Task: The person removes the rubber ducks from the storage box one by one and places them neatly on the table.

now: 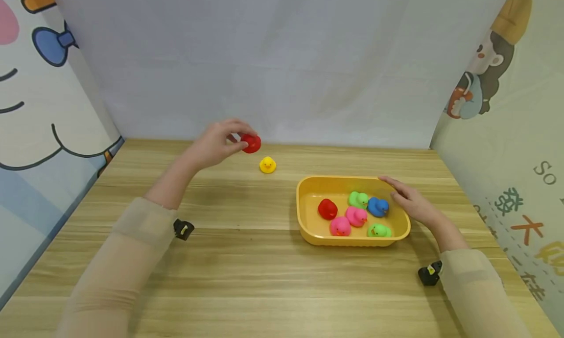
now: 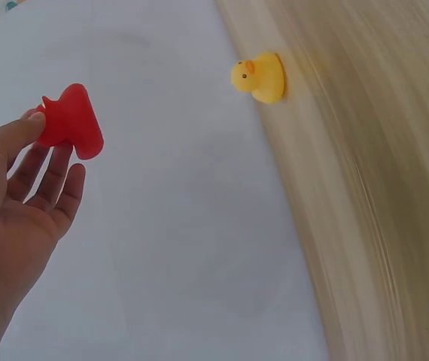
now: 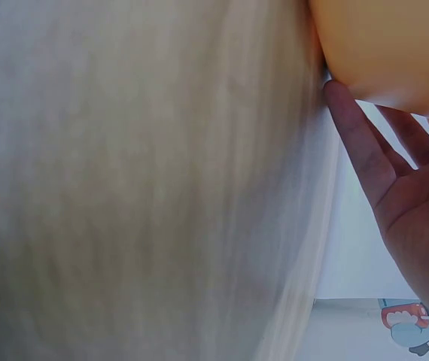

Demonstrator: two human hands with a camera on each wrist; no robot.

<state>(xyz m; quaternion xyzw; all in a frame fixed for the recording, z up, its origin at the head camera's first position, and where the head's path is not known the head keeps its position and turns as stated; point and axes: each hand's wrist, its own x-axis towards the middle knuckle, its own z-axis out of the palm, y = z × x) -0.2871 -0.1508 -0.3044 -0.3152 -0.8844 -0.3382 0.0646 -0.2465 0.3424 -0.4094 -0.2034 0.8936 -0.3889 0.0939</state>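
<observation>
My left hand [image 1: 222, 141] pinches a red rubber duck [image 1: 251, 143] between thumb and fingers, raised above the back of the table. In the left wrist view the red duck [image 2: 73, 122] is tilted, its flat base turned outward. A yellow rubber duck [image 1: 267, 165] sits on the table just right of and below that hand. My right hand [image 1: 411, 201] touches the right end of a yellow basin [image 1: 308, 234], fingers along its rim; in the right wrist view the fingers [image 3: 361, 143] lie fairly straight against its outer wall. Inside are a red duck [image 1: 328, 209], pink, green and blue ducks.
The wooden table [image 1: 246, 279] meets a pale curtain [image 1: 282, 73] at its back edge. Printed cartoon panels stand at left and right. A small black device [image 1: 182, 229] is at the left cuff, another black device [image 1: 429, 273] at the right cuff.
</observation>
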